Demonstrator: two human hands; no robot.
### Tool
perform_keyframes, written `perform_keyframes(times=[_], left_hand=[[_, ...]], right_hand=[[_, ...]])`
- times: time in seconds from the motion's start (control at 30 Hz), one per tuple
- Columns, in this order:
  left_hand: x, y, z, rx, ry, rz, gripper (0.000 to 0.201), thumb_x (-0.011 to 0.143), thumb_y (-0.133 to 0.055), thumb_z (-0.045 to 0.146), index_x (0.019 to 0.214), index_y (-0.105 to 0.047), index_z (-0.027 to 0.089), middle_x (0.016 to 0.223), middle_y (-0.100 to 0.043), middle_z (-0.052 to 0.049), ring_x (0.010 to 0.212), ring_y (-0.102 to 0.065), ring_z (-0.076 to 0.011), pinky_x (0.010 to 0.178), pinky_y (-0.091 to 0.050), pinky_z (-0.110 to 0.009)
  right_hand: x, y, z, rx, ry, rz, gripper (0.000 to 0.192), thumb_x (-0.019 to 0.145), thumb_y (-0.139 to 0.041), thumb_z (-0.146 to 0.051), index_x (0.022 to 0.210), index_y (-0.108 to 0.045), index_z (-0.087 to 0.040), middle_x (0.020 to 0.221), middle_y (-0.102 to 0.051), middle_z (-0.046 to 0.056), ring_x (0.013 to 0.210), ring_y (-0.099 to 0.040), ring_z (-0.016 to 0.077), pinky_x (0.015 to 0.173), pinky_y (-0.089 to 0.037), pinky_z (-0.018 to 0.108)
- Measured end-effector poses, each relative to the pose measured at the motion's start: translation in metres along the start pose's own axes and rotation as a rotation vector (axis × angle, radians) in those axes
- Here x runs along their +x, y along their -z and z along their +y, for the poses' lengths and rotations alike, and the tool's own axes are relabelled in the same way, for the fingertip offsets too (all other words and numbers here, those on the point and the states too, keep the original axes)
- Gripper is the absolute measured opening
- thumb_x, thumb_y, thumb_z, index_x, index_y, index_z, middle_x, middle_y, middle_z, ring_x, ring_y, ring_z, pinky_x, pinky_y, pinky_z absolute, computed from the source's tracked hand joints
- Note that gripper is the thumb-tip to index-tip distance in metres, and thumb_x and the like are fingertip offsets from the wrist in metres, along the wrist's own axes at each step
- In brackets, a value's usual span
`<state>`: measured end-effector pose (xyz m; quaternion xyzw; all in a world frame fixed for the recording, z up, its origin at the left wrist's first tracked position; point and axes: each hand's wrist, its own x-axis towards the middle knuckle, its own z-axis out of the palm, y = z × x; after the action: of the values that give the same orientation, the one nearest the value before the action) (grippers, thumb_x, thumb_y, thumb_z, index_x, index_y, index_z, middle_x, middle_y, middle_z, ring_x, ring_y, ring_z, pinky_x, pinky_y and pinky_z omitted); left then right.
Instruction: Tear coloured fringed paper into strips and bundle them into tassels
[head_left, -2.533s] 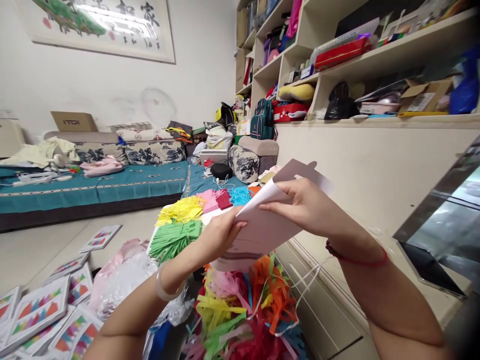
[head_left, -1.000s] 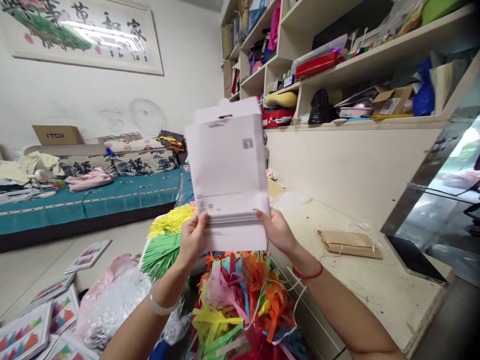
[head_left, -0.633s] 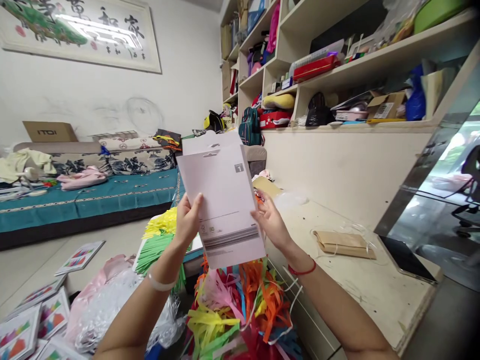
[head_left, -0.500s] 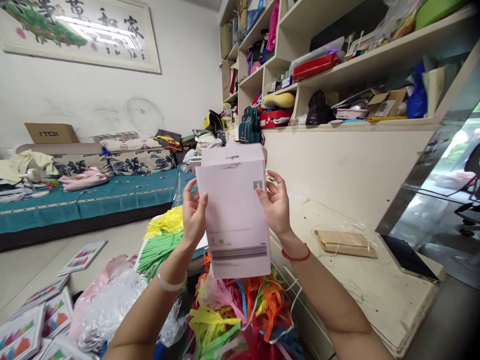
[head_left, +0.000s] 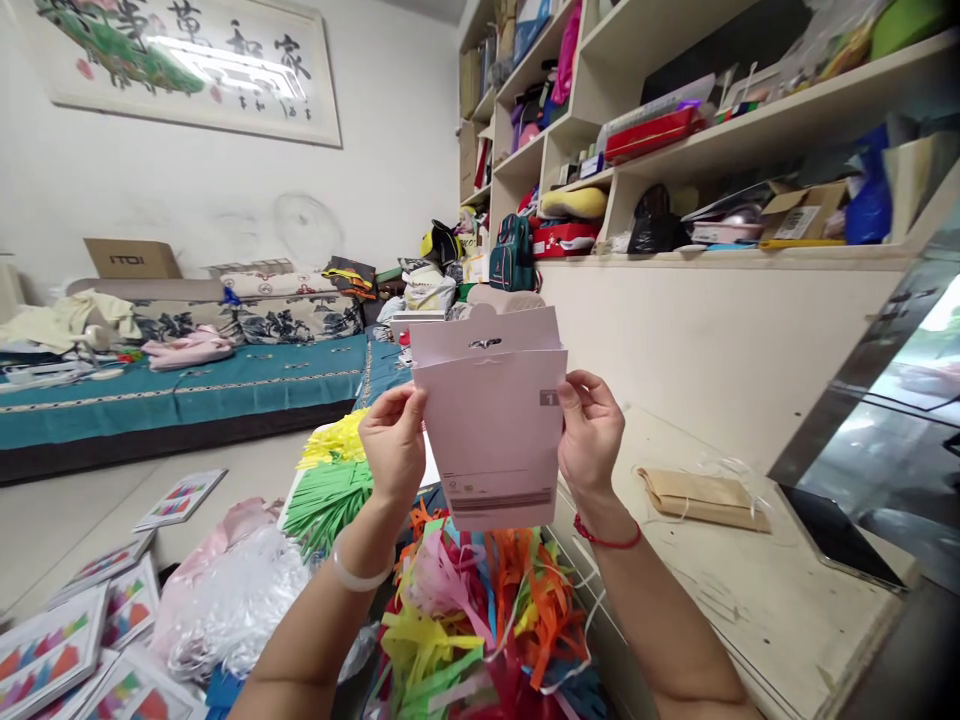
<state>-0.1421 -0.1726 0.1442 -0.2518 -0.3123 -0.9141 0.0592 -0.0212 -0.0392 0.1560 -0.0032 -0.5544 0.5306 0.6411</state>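
Note:
I hold a white paper envelope-style package (head_left: 495,430) upright in front of me, its back side with small print and a grey square facing me. My left hand (head_left: 394,440) grips its left edge and my right hand (head_left: 589,430) grips its right edge. The top flap with a hang hole stands open above the pocket. Below the package lies a heap of multicoloured paper tassels (head_left: 487,620).
Green and yellow tassel bundles (head_left: 334,480) lie to the left, beside a clear plastic bag (head_left: 225,600) and printed colourful cards (head_left: 67,650) on the floor. A beige counter (head_left: 750,600) at right carries a brown paper packet (head_left: 705,495) and a dark phone (head_left: 836,535). Shelves and a teal sofa stand behind.
The folded sheet was turned upright and held up facing me. Both hands slid from its bottom corners to its side edges, and the package came down and closer with its flap open.

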Motion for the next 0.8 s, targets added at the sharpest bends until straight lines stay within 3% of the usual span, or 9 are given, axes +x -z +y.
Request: perform_keyframes(times=[0.17, 0.37, 0.5, 0.63, 0.8], left_hand=[[-0.001, -0.002, -0.002, -0.035, -0.004, 0.061, 0.027, 0.052, -0.087, 0.034, 0.066, -0.070, 0.017, 0.064, -0.067, 0.003, 0.057, -0.058, -0.0058, 0.059, -0.047, -0.016], [-0.001, 0.001, -0.001, -0.056, -0.002, 0.002, 0.026, 0.054, -0.086, 0.030, 0.073, -0.072, 0.020, 0.072, -0.071, 0.002, 0.069, -0.063, -0.0078, 0.068, -0.050, -0.017], [0.001, 0.005, 0.000, -0.099, 0.063, -0.013, 0.027, 0.053, -0.087, 0.028, 0.074, -0.072, 0.021, 0.073, -0.071, 0.003, 0.071, -0.064, -0.0081, 0.071, -0.051, -0.018], [0.003, 0.008, -0.001, -0.084, 0.178, -0.024, 0.035, 0.050, -0.088, 0.032, 0.080, -0.073, 0.020, 0.078, -0.073, 0.000, 0.074, -0.066, -0.0119, 0.076, -0.051, -0.025], [0.004, 0.007, -0.004, -0.063, 0.224, 0.035, 0.039, 0.039, -0.090, 0.036, 0.068, -0.071, 0.018, 0.067, -0.071, 0.001, 0.066, -0.064, -0.0107, 0.071, -0.052, -0.025]], right_hand=[[-0.006, 0.001, 0.004, -0.043, 0.031, 0.069, 0.023, 0.075, -0.072, -0.038, 0.087, -0.066, -0.019, 0.080, -0.068, 0.000, 0.075, -0.063, 0.0114, 0.071, -0.051, 0.025], [-0.009, 0.001, 0.010, -0.063, 0.027, 0.065, 0.023, 0.076, -0.070, -0.036, 0.091, -0.065, -0.020, 0.083, -0.069, 0.001, 0.078, -0.064, 0.0132, 0.074, -0.052, 0.028], [-0.008, 0.000, 0.006, -0.028, 0.008, -0.020, 0.025, 0.077, -0.071, -0.036, 0.096, -0.063, -0.022, 0.087, -0.069, 0.000, 0.082, -0.065, 0.0129, 0.073, -0.052, 0.026], [-0.003, -0.001, -0.001, -0.022, -0.042, 0.019, 0.029, 0.068, -0.076, -0.041, 0.085, -0.065, -0.021, 0.082, -0.068, 0.000, 0.078, -0.064, 0.0130, 0.074, -0.052, 0.027], [-0.003, -0.001, 0.002, -0.073, -0.040, 0.078, 0.027, 0.069, -0.075, -0.041, 0.084, -0.066, -0.019, 0.081, -0.069, 0.002, 0.077, -0.064, 0.0146, 0.076, -0.053, 0.030]])
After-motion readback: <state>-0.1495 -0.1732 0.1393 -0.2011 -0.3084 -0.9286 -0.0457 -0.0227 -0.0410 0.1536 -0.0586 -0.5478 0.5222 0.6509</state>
